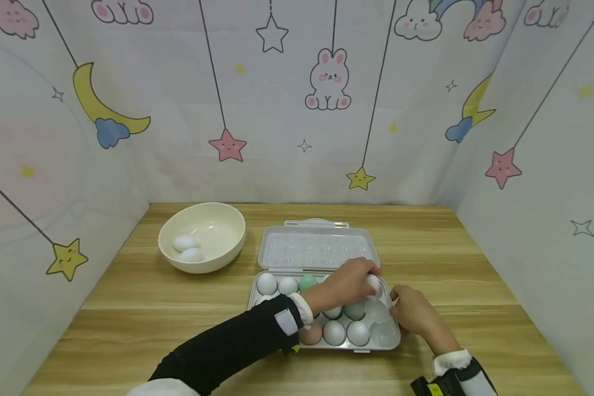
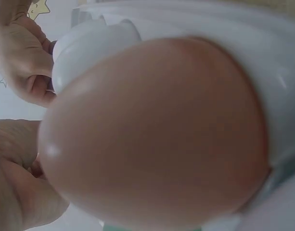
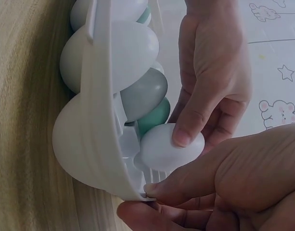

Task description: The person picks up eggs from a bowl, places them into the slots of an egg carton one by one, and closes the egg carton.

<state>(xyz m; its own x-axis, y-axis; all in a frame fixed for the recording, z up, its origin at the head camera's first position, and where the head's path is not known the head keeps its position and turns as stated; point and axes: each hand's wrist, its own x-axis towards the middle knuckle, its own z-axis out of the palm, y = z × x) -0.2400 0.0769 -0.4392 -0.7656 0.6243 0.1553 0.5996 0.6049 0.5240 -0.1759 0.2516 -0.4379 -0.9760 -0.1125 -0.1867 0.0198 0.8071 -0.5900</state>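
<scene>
A white plastic egg box point(image 1: 387, 336) lies with its lid point(image 1: 322, 247) folded back. My left hand point(image 1: 344, 283) reaches across it and holds a white egg point(image 3: 159, 148) between thumb and fingers at the back right corner cup. At the right end, my right hand point(image 1: 418, 313) pinches the box's rim between thumb and fingers. White eggs fill many cups, along with a green egg point(image 1: 308, 282), a greyish egg point(image 1: 355, 311) and a brownish egg point(image 2: 161, 134). Two cups at the right end hold nothing. My left forearm hides part of the left side.
A cream bowl point(image 1: 230, 242) stands at the back left with two white eggs point(image 1: 190, 254) inside. The wooden table point(image 1: 143, 330) meets a patterned cloth wall point(image 1: 287, 181) at the back and sides.
</scene>
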